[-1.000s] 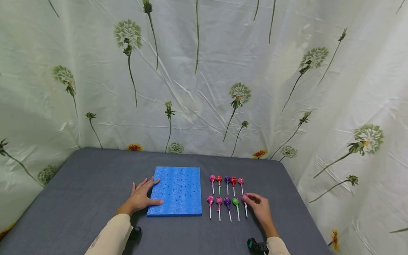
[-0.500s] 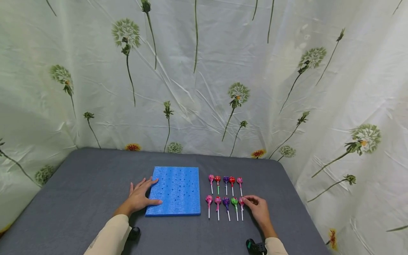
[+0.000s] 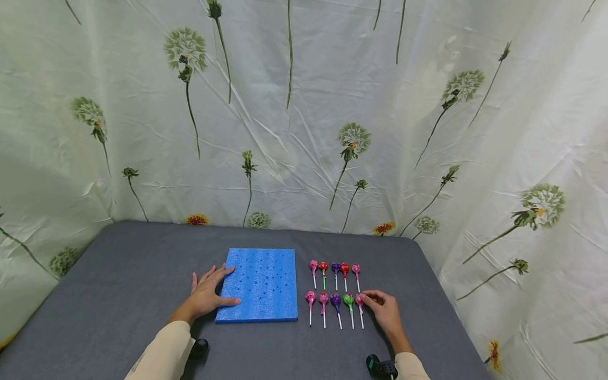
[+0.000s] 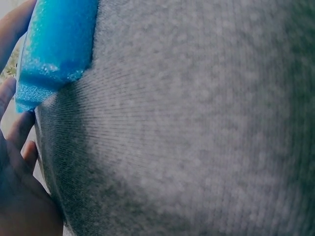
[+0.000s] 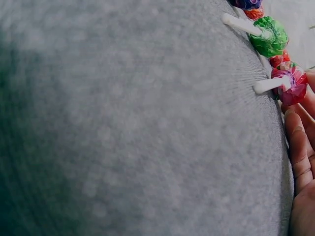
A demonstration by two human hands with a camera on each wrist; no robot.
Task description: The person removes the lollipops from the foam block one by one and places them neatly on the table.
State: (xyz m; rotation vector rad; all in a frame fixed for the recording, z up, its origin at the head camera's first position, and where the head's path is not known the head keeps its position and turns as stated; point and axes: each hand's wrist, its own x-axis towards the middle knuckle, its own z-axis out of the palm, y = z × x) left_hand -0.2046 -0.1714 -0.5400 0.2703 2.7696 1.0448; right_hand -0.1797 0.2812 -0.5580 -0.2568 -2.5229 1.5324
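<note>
My left hand (image 3: 205,296) lies with spread fingers over the left edge of a blue foam board (image 3: 266,287) dotted with small holes. The left wrist view shows the foam board's corner (image 4: 59,44) between thumb and fingers. At the right end of the front row, my right hand (image 3: 387,311) pinches the head of a pink lollipop (image 3: 359,302), whose white stick points toward me. That pink lollipop (image 5: 290,86) shows against the fingertips in the right wrist view. Beside it lies a green lollipop (image 3: 349,301).
More wrapped lollipops lie in two rows right of the board, among them a purple one (image 3: 335,301) and a red one (image 3: 344,269). Grey cloth (image 3: 266,348) covers the table. A white flowered curtain (image 3: 304,132) hangs behind it.
My right hand has shifted the pink lollipop slightly left, closer to the green one. My left hand stays on the foam board. The head view has turned slightly.
</note>
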